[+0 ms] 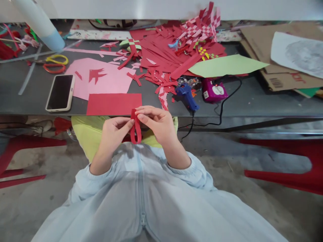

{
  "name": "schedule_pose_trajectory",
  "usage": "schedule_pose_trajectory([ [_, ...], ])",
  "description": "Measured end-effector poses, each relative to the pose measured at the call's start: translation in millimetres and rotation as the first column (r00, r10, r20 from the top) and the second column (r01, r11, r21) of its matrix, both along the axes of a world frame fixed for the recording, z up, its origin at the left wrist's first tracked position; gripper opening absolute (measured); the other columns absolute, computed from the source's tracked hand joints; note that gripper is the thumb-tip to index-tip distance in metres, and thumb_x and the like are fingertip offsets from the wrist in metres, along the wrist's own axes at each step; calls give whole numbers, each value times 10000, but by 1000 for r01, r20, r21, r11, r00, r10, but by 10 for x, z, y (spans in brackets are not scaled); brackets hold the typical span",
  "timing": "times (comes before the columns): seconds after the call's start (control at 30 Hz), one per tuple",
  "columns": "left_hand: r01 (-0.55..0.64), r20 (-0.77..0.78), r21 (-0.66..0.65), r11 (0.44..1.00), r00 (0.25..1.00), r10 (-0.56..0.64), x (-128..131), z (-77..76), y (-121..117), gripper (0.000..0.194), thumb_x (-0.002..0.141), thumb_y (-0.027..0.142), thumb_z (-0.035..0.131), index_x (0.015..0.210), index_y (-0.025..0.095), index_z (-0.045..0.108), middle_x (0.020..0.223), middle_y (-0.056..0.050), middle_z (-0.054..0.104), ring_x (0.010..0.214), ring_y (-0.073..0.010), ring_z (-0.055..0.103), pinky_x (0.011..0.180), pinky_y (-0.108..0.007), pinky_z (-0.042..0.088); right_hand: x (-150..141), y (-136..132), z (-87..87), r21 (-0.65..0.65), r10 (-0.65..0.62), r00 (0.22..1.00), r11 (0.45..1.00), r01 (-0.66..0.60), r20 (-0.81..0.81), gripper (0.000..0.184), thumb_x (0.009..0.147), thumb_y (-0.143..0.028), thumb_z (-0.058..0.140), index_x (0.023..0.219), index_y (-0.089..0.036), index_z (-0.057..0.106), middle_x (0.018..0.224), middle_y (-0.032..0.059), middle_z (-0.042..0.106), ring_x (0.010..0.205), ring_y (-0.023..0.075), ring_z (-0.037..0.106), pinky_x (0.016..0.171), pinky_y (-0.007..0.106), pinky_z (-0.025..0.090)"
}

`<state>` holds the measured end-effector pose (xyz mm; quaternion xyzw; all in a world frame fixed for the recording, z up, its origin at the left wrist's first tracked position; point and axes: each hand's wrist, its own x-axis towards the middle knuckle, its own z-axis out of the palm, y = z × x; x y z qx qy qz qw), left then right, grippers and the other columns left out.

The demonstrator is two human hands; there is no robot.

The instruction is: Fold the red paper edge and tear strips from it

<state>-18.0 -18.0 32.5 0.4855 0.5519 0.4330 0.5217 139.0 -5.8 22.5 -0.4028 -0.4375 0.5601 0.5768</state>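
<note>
A narrow red paper strip [136,131] is bent into a hanging loop just below the table's front edge. My left hand [114,132] pinches it from the left, thumb and forefinger pressed on the strip. My right hand [156,123] pinches its top end from the right, fingers curled over it. Both hands are over my lap, in front of a red paper rectangle [114,104] lying at the table edge.
On the grey table [264,101] lie a phone [60,92], pink paper [106,79], a heap of red strips [166,53], a blue glue gun [187,95] with its cord, a magenta box [214,90], green paper [224,65], cardboard [275,50]. Red stools [290,161] flank me.
</note>
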Motion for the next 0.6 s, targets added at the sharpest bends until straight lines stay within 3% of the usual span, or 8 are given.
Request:
schedule_pose_trajectory([
  [0.13, 40, -29, 31, 999, 999, -39, 63, 75, -54, 309, 745, 492, 792, 784, 185, 808, 723, -50, 761, 683, -199, 705, 629, -284, 585, -15, 14, 0, -37, -34, 999, 999, 34, 9, 243, 710, -459, 831, 823, -257, 756, 786, -12, 732, 687, 120, 658, 660, 288, 595],
  [0.33, 55, 14, 27, 998, 998, -56, 127, 99, -79, 298, 764, 486, 770, 789, 192, 813, 658, -23, 730, 560, -149, 648, 547, -257, 566, -32, 37, 16, -80, -59, 994, 995, 52, -91, 430, 625, -431, 889, 937, -263, 646, 748, -54, 698, 690, 98, 673, 657, 232, 587],
  [0.6, 58, 63, -16, 998, 996, -56, 170, 92, -120, 416, 725, 608, 786, 817, 204, 816, 705, -34, 750, 651, -195, 708, 598, -291, 604, -65, 31, 28, -83, -59, 996, 995, 53, -62, 458, 619, -463, 883, 938, -263, 622, 773, -45, 688, 707, 106, 665, 620, 234, 580],
])
